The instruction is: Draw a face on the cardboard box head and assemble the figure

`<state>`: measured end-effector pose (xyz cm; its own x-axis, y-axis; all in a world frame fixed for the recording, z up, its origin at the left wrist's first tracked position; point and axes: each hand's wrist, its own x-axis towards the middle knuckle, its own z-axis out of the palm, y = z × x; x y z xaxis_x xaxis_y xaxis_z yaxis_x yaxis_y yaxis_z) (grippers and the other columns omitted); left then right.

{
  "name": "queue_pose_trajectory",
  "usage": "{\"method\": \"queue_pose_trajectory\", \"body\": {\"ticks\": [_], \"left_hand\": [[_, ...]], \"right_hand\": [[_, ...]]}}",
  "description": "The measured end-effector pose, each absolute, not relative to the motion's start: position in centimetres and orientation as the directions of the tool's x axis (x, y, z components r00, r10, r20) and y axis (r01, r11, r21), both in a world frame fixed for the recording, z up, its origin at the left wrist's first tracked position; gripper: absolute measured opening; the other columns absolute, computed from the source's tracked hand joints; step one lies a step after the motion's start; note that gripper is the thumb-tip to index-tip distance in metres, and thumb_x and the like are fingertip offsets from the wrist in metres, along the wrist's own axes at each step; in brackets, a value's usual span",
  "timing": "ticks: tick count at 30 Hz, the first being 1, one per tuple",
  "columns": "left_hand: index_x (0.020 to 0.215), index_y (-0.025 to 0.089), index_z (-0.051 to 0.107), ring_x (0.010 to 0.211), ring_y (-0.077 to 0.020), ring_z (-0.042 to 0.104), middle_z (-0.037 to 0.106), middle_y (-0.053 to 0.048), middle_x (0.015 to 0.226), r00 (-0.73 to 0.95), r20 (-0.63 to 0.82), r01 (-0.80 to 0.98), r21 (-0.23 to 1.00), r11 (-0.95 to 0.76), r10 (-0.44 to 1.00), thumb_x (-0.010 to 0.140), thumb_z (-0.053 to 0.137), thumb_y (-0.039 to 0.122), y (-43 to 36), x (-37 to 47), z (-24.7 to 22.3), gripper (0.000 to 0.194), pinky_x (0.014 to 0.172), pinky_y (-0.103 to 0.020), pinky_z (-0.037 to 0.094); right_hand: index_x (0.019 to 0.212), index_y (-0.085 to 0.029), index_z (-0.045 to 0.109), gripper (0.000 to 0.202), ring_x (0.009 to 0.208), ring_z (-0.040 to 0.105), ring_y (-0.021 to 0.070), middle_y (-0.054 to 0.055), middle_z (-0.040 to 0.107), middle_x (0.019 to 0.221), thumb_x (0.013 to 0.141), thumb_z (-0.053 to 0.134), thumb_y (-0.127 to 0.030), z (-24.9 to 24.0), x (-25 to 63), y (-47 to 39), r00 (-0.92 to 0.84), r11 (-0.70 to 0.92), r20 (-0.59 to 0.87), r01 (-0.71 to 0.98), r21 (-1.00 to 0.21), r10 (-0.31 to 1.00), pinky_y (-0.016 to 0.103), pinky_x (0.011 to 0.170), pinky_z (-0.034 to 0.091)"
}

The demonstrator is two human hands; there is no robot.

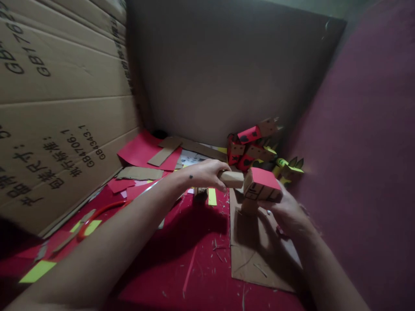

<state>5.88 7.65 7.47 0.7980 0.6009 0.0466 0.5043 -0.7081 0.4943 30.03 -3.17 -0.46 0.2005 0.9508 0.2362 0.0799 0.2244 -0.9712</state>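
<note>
My left hand (212, 172) is closed around a short cardboard tube (231, 179), whose right end points at a small cardboard box. That box (263, 190) has a red top and dark printed lines on its side, and my right hand (283, 205) grips it from the right. A tan piece (249, 206) shows beneath the box, above a flat cardboard sheet (256, 259). Whether the tube touches the box is hard to tell. Below my left hand, a small dark-ended cardboard piece (201, 194) stands near a yellow strip (212, 197).
Red and yellow cardboard figures (251, 149) are heaped at the back right. Red paper (145, 149) and cardboard strips (165, 151) lie at the back left. A red-handled tool (100, 211) is at the left. A large carton (65, 99) and a purple surface (366, 151) flank the red table (175, 263).
</note>
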Motion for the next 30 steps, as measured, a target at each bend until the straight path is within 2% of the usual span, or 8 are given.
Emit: {"method": "queue_pose_trajectory", "body": {"ticks": [3,6,11,18,26,30], "left_hand": [[0.099,0.02,0.068,0.071,-0.0167,0.054,0.063,0.0,0.08,0.82,0.062,0.468,0.498,-0.73,0.569,0.067,0.075,0.038,8.1,6.1,7.1,0.037,0.057,-0.028,0.034],[0.093,0.02,0.068,0.067,-0.0152,0.053,0.06,0.001,0.075,0.84,0.074,0.434,0.504,-0.747,0.538,0.066,0.076,0.037,8.5,6.1,6.9,0.033,0.055,-0.027,0.033],[0.094,0.02,0.068,0.068,-0.0146,0.052,0.059,0.001,0.075,0.836,0.066,0.417,0.57,-0.708,0.545,0.067,0.076,0.035,8.3,6.0,7.1,0.032,0.056,-0.026,0.033],[0.097,0.021,0.07,0.069,-0.0155,0.053,0.062,0.001,0.078,0.838,0.083,0.417,0.542,-0.73,0.54,0.067,0.077,0.038,8.2,6.2,7.1,0.036,0.059,-0.027,0.034],[0.096,0.02,0.07,0.069,-0.0161,0.054,0.061,0.0,0.077,0.829,0.066,0.446,0.52,-0.729,0.555,0.067,0.077,0.038,7.5,6.2,7.6,0.035,0.059,-0.028,0.034],[0.095,0.02,0.07,0.068,-0.0148,0.053,0.059,0.002,0.074,0.826,0.069,0.45,0.516,-0.729,0.559,0.068,0.076,0.038,7.5,6.2,7.7,0.032,0.056,-0.026,0.033]], "right_hand": [[0.127,-0.026,0.058,0.072,0.109,0.062,0.0272,0.004,0.07,0.116,0.061,0.086,-0.02,-0.9,30.4,-3.1,0.182,0.222,0.234,0.084,-0.971,0.955,0.036,0.09,0.049],[0.126,-0.026,0.061,0.069,0.109,0.063,0.0263,0.004,0.071,0.117,0.062,0.085,-0.019,-1.1,30.4,-3.1,0.182,0.222,0.22,0.008,-0.975,0.958,0.035,0.093,0.049],[0.126,-0.026,0.061,0.069,0.113,0.062,0.0271,0.004,0.071,0.121,0.062,0.084,-0.017,-0.9,29.6,-3.3,0.172,0.239,0.226,-0.055,-0.97,0.959,0.038,0.097,0.048],[0.131,-0.026,0.058,0.07,0.118,0.061,0.031,0.006,0.069,0.125,0.065,0.082,-0.022,-0.8,29.0,-3.3,0.158,0.246,0.243,0.002,-0.969,0.957,0.047,0.104,0.045],[0.137,-0.029,0.053,0.077,0.121,0.06,0.0305,0.006,0.066,0.132,0.067,0.083,-0.022,-1.1,29.4,-3.3,0.144,0.254,0.252,0.006,-0.967,0.957,0.047,0.106,0.045],[0.137,-0.029,0.053,0.076,0.118,0.062,0.0309,0.005,0.069,0.127,0.068,0.082,-0.022,-1.1,29.3,-3.3,0.131,0.25,0.25,0.015,-0.968,0.959,0.047,0.103,0.047]]}}
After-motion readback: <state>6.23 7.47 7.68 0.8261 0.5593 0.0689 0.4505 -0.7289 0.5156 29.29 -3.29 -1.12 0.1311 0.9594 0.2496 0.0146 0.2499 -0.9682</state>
